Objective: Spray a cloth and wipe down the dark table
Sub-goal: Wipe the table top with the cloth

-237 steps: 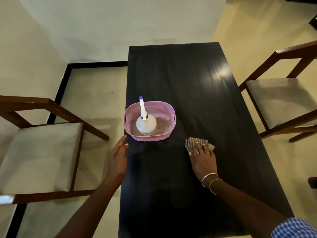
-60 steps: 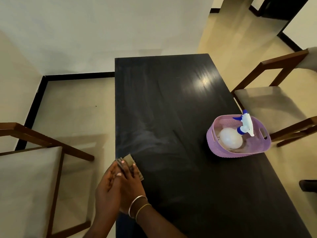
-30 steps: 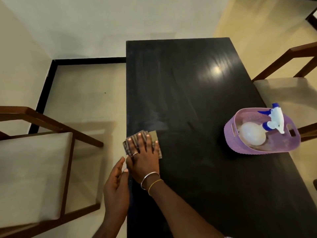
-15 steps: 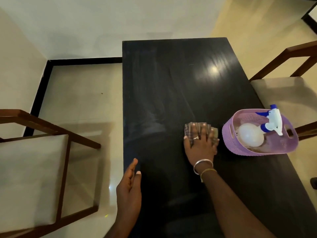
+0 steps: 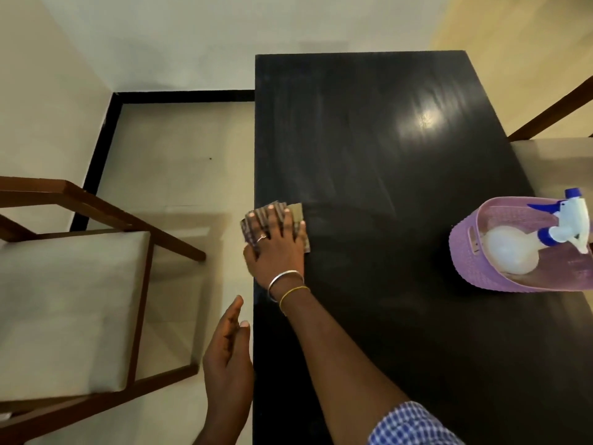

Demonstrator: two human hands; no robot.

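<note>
cloth pressed flat at the table's left edge

the right hand's fingers are lying spread and flat on the cloth, not curling round it, just pressing it down onto the table. a ring is showing on one finger, and two bangles are sitting at the wrist. the right hand is covering most of the cloth, so only its striped far edge and a plain tan corner are peeking out past the fingertips. the cloth is lying right at the table's left edge, a little of it hanging over the side.

the left hand is hanging open just beside that same edge, nearer to the person, fingers loose and straight, gripping nothing. whether it is touching the table's side, i cannot tell.

a checked blue sleeve is showing at the bottom of the view.

well apart from the cloth, at the table's right edge, a basket is sitting with a spray bottle lying tilted inside it, its nozzle poking over the rim. pale smears are showing across the dark top beyond the cloth, and a light is glinting further back.

a chair is standing to the left of the table, and another is partly in view on the right.
</note>
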